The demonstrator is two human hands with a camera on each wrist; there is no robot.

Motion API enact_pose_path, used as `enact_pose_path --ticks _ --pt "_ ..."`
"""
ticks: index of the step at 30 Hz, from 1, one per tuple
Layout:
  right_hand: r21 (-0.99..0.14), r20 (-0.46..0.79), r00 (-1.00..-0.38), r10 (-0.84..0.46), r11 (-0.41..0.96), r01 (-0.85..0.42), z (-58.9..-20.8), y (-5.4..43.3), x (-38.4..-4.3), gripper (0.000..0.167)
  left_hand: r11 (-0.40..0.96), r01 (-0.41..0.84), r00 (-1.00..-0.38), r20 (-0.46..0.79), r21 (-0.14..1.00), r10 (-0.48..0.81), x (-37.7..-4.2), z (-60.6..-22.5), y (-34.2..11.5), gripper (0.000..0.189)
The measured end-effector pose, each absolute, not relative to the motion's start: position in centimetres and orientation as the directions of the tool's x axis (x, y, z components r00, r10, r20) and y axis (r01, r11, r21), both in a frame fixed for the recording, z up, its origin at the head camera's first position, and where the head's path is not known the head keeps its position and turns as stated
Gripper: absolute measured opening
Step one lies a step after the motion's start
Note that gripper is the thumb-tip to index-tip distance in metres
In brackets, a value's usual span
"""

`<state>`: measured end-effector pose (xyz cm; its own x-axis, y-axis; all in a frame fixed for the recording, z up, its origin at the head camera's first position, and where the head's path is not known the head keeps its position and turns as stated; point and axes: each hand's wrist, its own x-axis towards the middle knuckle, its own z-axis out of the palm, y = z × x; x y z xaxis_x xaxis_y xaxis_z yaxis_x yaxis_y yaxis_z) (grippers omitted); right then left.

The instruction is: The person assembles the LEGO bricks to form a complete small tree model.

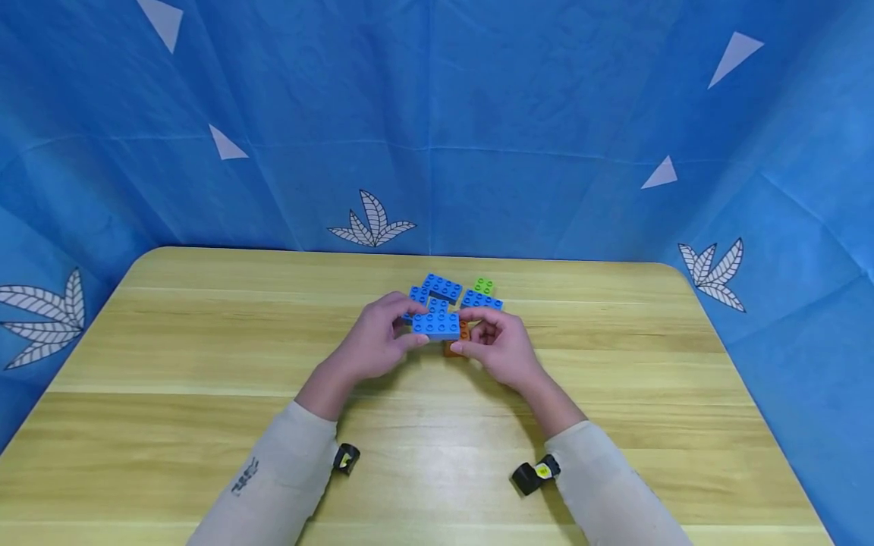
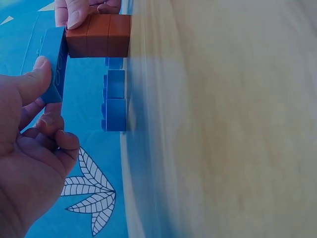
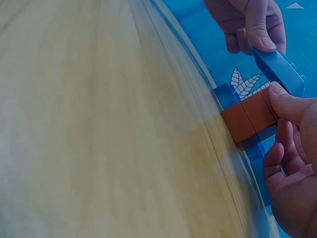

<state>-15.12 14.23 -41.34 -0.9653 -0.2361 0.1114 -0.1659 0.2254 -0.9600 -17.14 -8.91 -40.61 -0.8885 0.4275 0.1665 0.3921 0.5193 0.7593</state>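
Observation:
My left hand (image 1: 375, 340) pinches the left end of a long blue toy brick (image 1: 435, 326) between thumb and fingers. The brick's right end meets the top of a stack of orange-brown bricks (image 2: 98, 35); whether they are pressed fully together I cannot tell. At that joint my right hand (image 1: 501, 349) grips the upper part of the stack, its thumb (image 3: 278, 89) on the near face. In the right wrist view the blue brick (image 3: 280, 72) is tilted, studs facing away from the stack. Most of the stack is hidden in the head view.
Close behind the hands lie more blue bricks (image 1: 442, 287), another blue brick (image 1: 482, 299) at the right and a lime-green brick (image 1: 484, 286). All are on a wooden table (image 1: 601, 341), with a blue patterned cloth (image 1: 519, 152) hanging behind its far edge.

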Motion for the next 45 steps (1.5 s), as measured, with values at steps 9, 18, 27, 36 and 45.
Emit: enact_pose_path --ticks 9,18,27,36,45 --pt "-0.958 0.087 -0.971 -0.222 0.250 -0.143 -41.2 14.5 -15.3 0.040 0.530 0.419 -0.884 0.199 0.737 0.423 -17.4 -40.8 -9.6 0.031" --pt "-0.959 0.087 -0.971 -0.222 0.246 -0.143 -41.2 14.5 -15.2 0.041 0.515 0.419 -0.880 0.195 0.748 0.433 -17.6 -40.5 -8.8 0.031" --pt "-0.956 0.087 -0.971 -0.224 0.257 -0.145 -41.0 14.5 -15.3 0.041 0.550 0.403 -0.879 0.141 0.732 0.456 -17.7 -40.0 -8.4 0.031" --pt "-0.935 0.216 -0.948 -0.234 0.229 -0.270 -40.4 14.2 -15.1 0.034 0.561 0.417 -0.877 0.153 0.715 0.456 -17.6 -40.1 -8.3 0.031" --pt "-0.934 0.213 -0.946 -0.243 0.234 -0.271 -40.6 14.2 -15.3 0.030 0.523 0.346 -0.906 0.132 0.779 0.402 -17.3 -40.6 -8.2 0.033"
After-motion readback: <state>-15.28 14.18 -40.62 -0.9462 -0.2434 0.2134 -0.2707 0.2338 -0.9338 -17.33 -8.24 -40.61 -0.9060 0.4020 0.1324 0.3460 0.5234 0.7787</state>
